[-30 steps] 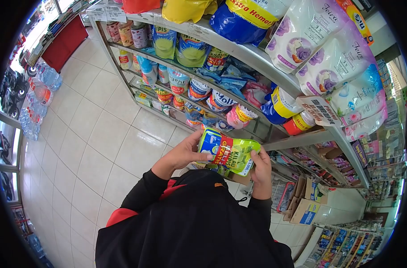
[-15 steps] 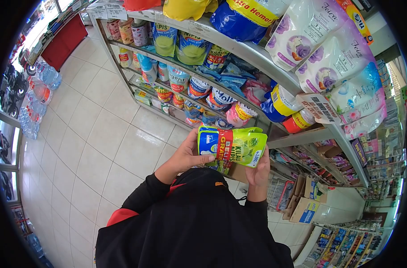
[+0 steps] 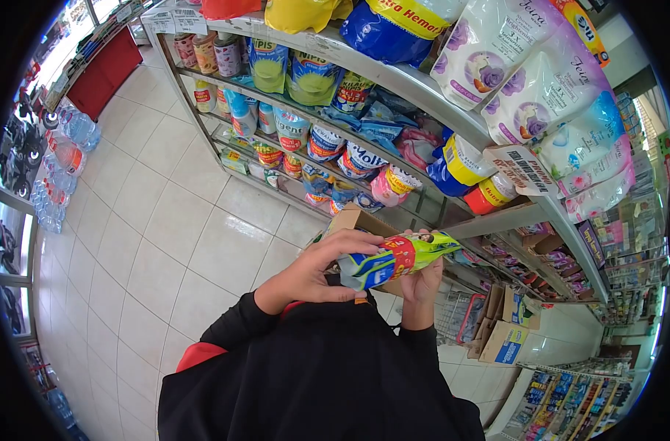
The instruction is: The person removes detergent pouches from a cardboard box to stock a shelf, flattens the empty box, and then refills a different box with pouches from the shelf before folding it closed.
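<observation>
A green and blue refill pouch pack (image 3: 401, 259) with a red band around its middle is tilted edge-on in front of my chest. My left hand (image 3: 317, 268) grips its blue end, fingers over the top and thumb below. At the green end, my right hand (image 3: 422, 283) holds the pack from underneath, its fingers partly hidden behind it. Just beyond the pack stands an open cardboard box (image 3: 357, 219), partly covered by my hands.
Ahead is a metal shelf rack (image 3: 328, 37) with several rows of pouches and bottles. Large white and purple pouches (image 3: 489, 66) sit on its top. Folded cartons (image 3: 505, 342) and a wire basket (image 3: 460, 316) are on the right. Bottled water packs (image 3: 67, 158) stand at far left.
The pouch pack has turned from showing its printed front to nearly edge-on and moved slightly lower. My left hand has shifted over its top, and the cardboard box behind shows more.
</observation>
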